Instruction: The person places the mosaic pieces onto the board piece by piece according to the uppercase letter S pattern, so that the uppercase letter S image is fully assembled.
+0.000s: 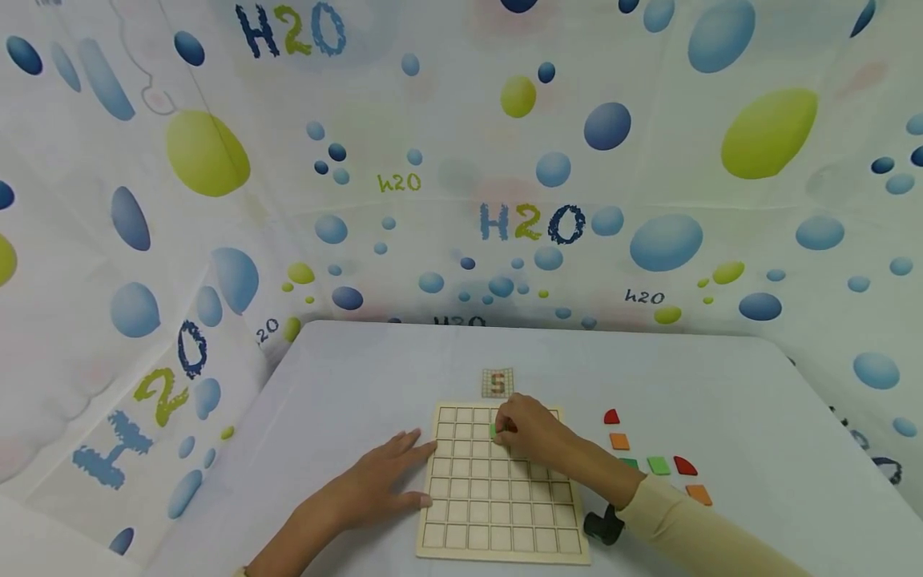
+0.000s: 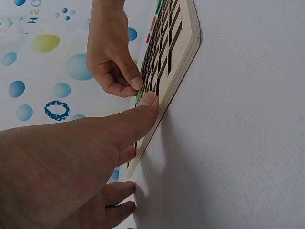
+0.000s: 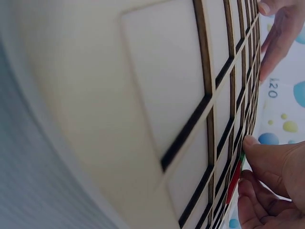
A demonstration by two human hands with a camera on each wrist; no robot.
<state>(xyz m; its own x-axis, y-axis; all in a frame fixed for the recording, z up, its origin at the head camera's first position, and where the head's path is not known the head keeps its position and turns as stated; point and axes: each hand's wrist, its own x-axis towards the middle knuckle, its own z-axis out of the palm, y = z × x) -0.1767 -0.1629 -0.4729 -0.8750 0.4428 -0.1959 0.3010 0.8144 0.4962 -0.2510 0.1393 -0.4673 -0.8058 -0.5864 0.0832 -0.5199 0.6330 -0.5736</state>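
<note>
A pale wooden board [image 1: 505,554] with a grid of square cells lies on the white table. My left hand [image 1: 378,485] rests against its left edge, fingers spread and thumb touching the rim. Over the board's upper part, my right hand [image 1: 537,433] pinches a small green tile [image 1: 493,431] at a cell; the fingers hide most of it. The left wrist view also shows the tile's green edge [image 2: 138,98] beneath those fingertips. In the right wrist view, a red piece [image 3: 233,182] shows at the board near the right hand [image 3: 274,183].
A small card [image 1: 497,383] with a brownish S-like pattern on a grid lies just behind the board. Right of it are loose red [image 1: 611,417], orange [image 1: 619,441], dark green [image 1: 630,463] and light green [image 1: 658,466] pieces. A black object [image 1: 604,526] shows under the right wrist.
</note>
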